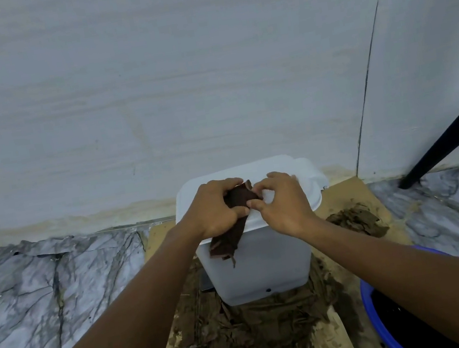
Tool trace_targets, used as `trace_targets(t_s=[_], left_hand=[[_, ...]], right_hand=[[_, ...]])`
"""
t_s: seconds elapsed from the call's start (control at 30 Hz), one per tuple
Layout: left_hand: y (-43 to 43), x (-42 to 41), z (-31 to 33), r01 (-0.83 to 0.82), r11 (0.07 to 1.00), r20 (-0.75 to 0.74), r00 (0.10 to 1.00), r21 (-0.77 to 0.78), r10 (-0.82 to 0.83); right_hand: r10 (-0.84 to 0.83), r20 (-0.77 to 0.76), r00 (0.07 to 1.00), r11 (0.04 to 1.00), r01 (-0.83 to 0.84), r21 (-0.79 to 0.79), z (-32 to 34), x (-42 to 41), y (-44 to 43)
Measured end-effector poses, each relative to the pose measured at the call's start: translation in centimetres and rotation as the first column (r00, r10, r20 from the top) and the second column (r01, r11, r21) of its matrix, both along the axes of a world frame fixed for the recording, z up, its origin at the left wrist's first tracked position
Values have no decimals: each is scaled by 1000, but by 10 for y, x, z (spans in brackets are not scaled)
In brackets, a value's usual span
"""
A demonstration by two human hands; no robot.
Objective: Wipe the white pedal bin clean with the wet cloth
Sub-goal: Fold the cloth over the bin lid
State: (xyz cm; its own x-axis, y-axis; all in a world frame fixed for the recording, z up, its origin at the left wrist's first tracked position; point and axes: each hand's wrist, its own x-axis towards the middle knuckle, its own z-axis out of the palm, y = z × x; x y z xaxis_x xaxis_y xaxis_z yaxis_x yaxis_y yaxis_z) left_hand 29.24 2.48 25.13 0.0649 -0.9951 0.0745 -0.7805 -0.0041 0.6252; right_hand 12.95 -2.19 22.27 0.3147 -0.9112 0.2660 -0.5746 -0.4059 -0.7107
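Observation:
The white pedal bin (263, 262) stands upright on a wet, dirty board, its lid closed. A dark brown wet cloth (233, 231) lies over the lid's front left edge and hangs down the bin's front. My left hand (212, 208) grips the upper part of the cloth on the lid. My right hand (283, 204) is just to its right and pinches the cloth's upper right edge with thumb and fingertips. Part of the cloth is hidden under my left hand.
A blue basin (377, 319) holding dark water sits at the lower right, under my right forearm. A clump of brown dirt (357, 220) lies on the board (343, 191) right of the bin. A black chair leg (447, 137) slants at the right. The wall is close behind.

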Motion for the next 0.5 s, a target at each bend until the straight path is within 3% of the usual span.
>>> trace_targets(t_s=[0.13, 0.33, 0.5], left_hand=[[-2, -4, 2, -7, 1000, -43, 999, -4, 7], [2, -8, 20, 11, 994, -47, 999, -107, -16], [12, -20, 33, 13, 991, -81, 996, -137, -24]], right_hand=[[94, 275, 957, 986, -128, 108, 11, -2, 4], [101, 465, 879, 974, -182, 132, 22, -12, 6], [80, 515, 854, 956, -212, 202, 33, -28, 15]])
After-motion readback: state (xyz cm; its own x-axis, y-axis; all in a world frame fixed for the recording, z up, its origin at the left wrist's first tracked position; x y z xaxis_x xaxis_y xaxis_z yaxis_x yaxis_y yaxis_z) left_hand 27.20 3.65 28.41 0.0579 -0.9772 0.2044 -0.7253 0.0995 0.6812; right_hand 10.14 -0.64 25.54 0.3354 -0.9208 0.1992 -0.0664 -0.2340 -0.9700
